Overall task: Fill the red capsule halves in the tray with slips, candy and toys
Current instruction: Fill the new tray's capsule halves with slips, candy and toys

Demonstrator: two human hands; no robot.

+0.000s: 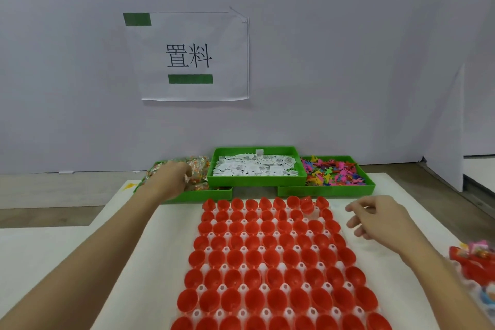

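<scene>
Now, left hand [171,178]: your fingers curl into the candy [197,169] in its green bin [214,194].
Right hand [375,218]: loosely curled, holding nothing, beside the tray [318,213].
Capsule halves [270,260]: seated in the tray on the bench [128,262].

Ahead of me a pale grey-white wall [334,35] fills most of the view, evenly lit. Taped to it with green strips is a white paper sign [192,56] bearing two black characters. Below the sign lies my desk [40,257] under a white sheet, and right of the sign a white panel [447,126] juts forward.
</scene>
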